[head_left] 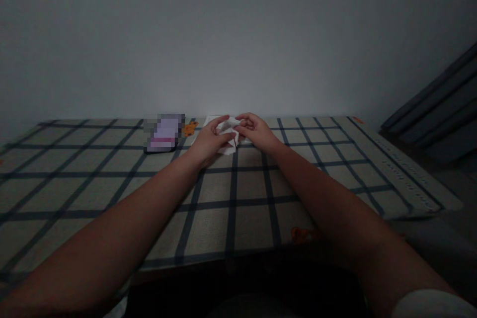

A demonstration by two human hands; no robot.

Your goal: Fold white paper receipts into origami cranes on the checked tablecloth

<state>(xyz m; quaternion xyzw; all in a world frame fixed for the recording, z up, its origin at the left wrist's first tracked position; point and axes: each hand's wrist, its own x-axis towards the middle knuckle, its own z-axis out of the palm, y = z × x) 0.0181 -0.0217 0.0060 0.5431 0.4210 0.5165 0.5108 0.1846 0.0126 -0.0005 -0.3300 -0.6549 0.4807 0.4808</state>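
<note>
Near the far edge of the table, both hands are at a folded, creased piece of white paper (229, 149); whether it is tissue or plain paper I cannot make out. My left hand (207, 142) grips it from the left, thumb and fingers closed around it. From the right, my right hand (258, 133) pinches it, its thumb close to the left thumb and its fingers curled. More white paper shows under and behind the hands, partly hidden by them.
A phone-like device (164, 133), pixelated, lies left of the hands. A cloth with dark checked lines (208, 216) and orange bear figures covers the table. Behind stands a pale wall (238, 35). Dark folded fabric (439, 99) is off the table's right side.
</note>
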